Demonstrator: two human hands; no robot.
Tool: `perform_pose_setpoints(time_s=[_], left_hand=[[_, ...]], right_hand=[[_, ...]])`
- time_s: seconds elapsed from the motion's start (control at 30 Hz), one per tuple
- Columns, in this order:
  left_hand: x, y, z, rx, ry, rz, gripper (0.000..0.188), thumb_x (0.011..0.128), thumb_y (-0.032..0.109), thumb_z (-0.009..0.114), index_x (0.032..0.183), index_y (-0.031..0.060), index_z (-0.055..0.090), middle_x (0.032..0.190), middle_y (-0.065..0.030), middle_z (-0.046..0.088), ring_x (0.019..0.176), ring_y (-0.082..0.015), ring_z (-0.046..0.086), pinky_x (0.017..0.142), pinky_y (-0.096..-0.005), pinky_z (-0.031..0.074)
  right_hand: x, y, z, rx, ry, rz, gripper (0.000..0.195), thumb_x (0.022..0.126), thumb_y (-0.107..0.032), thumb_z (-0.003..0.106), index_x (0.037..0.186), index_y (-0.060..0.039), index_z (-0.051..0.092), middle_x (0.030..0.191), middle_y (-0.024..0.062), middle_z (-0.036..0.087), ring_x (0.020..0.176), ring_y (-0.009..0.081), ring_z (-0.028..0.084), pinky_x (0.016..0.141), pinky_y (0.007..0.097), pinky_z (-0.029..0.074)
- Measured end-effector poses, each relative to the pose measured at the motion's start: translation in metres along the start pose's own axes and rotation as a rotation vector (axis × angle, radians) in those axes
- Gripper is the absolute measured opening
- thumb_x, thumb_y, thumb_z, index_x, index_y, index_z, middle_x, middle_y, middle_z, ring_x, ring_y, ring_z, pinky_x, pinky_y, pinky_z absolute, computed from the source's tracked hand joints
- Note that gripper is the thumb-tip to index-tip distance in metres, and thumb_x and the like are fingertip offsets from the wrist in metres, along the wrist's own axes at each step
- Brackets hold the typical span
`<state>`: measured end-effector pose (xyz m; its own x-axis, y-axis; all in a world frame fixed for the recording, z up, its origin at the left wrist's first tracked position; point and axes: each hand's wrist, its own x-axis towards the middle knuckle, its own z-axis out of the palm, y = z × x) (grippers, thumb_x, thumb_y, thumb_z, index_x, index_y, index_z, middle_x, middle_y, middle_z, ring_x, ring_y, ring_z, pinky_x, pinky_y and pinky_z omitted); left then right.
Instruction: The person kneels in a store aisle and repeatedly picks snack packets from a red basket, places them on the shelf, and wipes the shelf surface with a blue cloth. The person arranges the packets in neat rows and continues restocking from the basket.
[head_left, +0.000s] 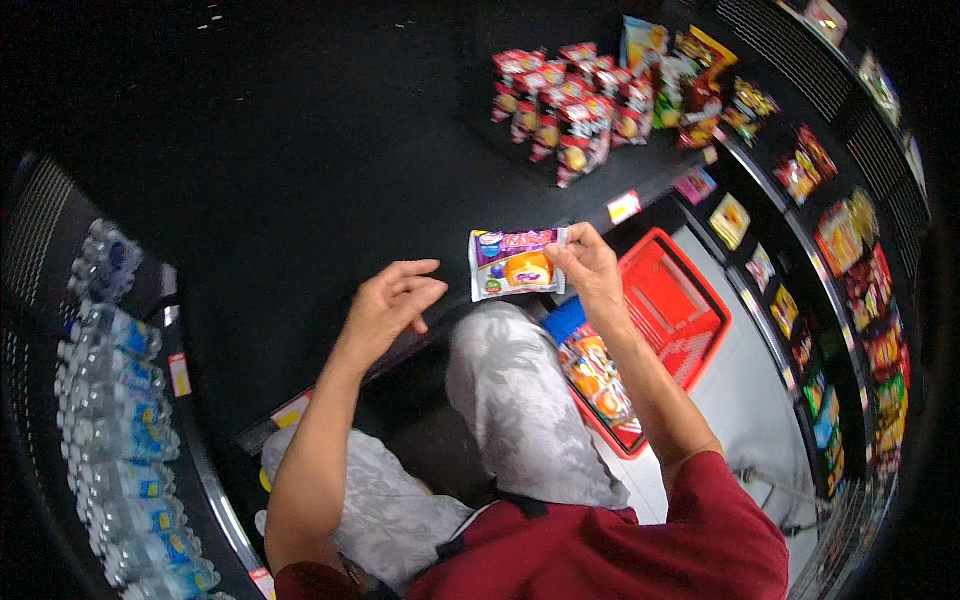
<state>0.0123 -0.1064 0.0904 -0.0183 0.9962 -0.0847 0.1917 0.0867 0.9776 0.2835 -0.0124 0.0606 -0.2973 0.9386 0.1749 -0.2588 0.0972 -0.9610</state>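
Note:
My right hand (589, 264) pinches the right edge of a small packaged cake (517, 264) between thumb and fingers. Its purple and white wrapper shows a filled cake and bears writing, and it faces up above my knee. To the left of the packet, my left hand (397, 300) is raised with nothing in it, fingers apart and bent towards the packet without touching it. Below my right forearm stands a red plastic shopping basket (675, 300) on the floor, partly hidden by the arm. Inside it lie several orange and white packets (596, 375) and something blue (564, 321).
A black shelf (337, 172) spans the front, with red and black snack bags (585, 139) at its back right. Bottled water (131, 450) lines the left shelf. Shelves of packaged snacks (840, 232) curve along the right, beside the pale floor (739, 360). Price tags (624, 208) edge the shelf.

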Motion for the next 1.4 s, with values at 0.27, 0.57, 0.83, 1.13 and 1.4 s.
perform_pose_setpoints(time_s=[0.27,0.57,0.83,1.13,1.4], left_hand=[[0.007,-0.038,-0.065,-0.100,0.314,0.018,0.020,0.095,0.021,0.066,0.103,0.0021,0.065,0.077,-0.0003,0.064,0.058,-0.0048,0.054,0.054,-0.0208,0.046],[-0.004,-0.062,-0.140,-0.123,0.602,-0.072,0.022,0.095,0.021,0.064,0.108,0.0027,0.065,0.084,-0.0039,0.068,0.060,-0.0083,0.062,0.052,-0.0220,0.048],[-0.024,-0.115,-0.223,-0.143,0.968,-0.220,0.020,0.093,0.011,0.064,0.110,0.0008,0.064,0.096,-0.0096,0.070,0.071,-0.0163,0.072,0.054,-0.0244,0.055],[-0.033,-0.154,-0.271,-0.383,1.253,-0.133,0.021,0.091,0.004,0.065,0.111,0.0004,0.067,0.104,-0.0107,0.068,0.086,-0.0174,0.069,0.070,-0.0284,0.059],[-0.019,-0.160,-0.288,-0.307,1.281,-0.125,0.026,0.092,0.010,0.064,0.116,-0.0001,0.068,0.104,-0.0084,0.068,0.092,-0.0167,0.066,0.078,-0.0315,0.058]], right_hand=[[0.075,0.031,0.112,-0.112,-0.220,0.118,0.023,0.094,-0.016,0.068,0.109,-0.0029,0.056,0.088,0.0042,0.070,0.071,0.0055,0.060,0.056,0.0190,0.047],[0.113,0.061,0.201,-0.491,-0.487,0.166,0.025,0.092,-0.028,0.071,0.093,-0.0031,0.066,0.078,0.0027,0.066,0.065,0.0104,0.061,0.054,0.0277,0.053],[0.129,0.123,0.321,-0.332,-0.506,0.227,0.027,0.084,-0.011,0.076,0.104,-0.0007,0.062,0.085,0.0086,0.069,0.068,0.0138,0.066,0.054,0.0274,0.052],[0.140,0.178,0.424,-0.537,-0.481,0.036,0.033,0.077,-0.007,0.077,0.104,-0.0012,0.058,0.093,0.0181,0.070,0.085,0.0302,0.071,0.075,0.0378,0.056],[0.163,0.206,0.458,-0.594,-0.548,-0.102,0.014,0.090,-0.003,0.067,0.102,0.0005,0.060,0.083,0.0093,0.068,0.066,0.0137,0.065,0.055,0.0277,0.055]])
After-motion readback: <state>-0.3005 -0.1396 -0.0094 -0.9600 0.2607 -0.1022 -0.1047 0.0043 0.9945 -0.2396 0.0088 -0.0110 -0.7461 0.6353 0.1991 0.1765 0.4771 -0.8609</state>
